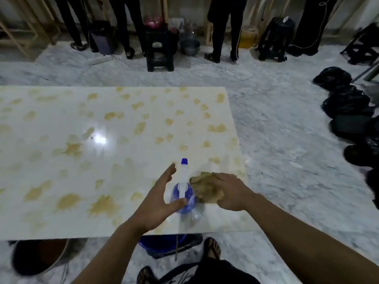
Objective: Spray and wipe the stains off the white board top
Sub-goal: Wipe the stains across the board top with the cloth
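Observation:
The white board top fills the left and middle of the view, covered with several yellow-brown stains. A clear spray bottle with blue liquid and a blue-tipped white nozzle stands near the board's front right corner. My left hand is spread beside the bottle, thumb touching its body, fingers straight and not closed round it. My right hand lies flat on a crumpled brown cloth just right of the bottle.
Beyond the board's far edge stand several people's legs, a black stool, a metal bowl and a dark bin. Black bags lie on the marble floor at right. A blue basin sits under the board by my sandalled feet.

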